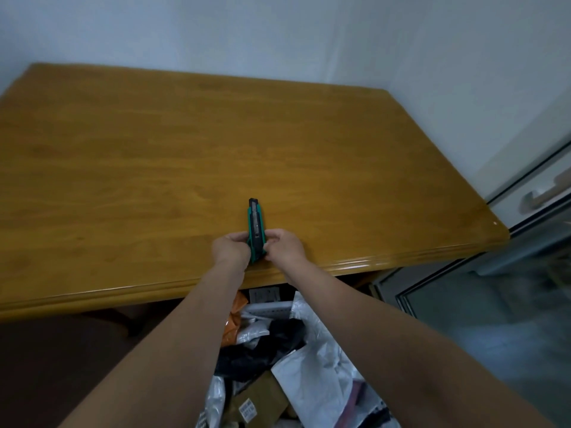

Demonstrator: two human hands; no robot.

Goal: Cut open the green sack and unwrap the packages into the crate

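Packages are piled low between the forearms, below the table's near edge: white, black and orange mailers, brown boxes. Whatever holds them is cut off; can't tell sack or crate. Left hand and right hand both pinch the green utility knife at its lower end, tip pointing away. Blade too small to read. Tabletop runs wide to the wall; glass door close on the right.

Glossy varnished wood table, green plastic utility knife, crinkled shiny plastic mailers, matt brown cardboard box.
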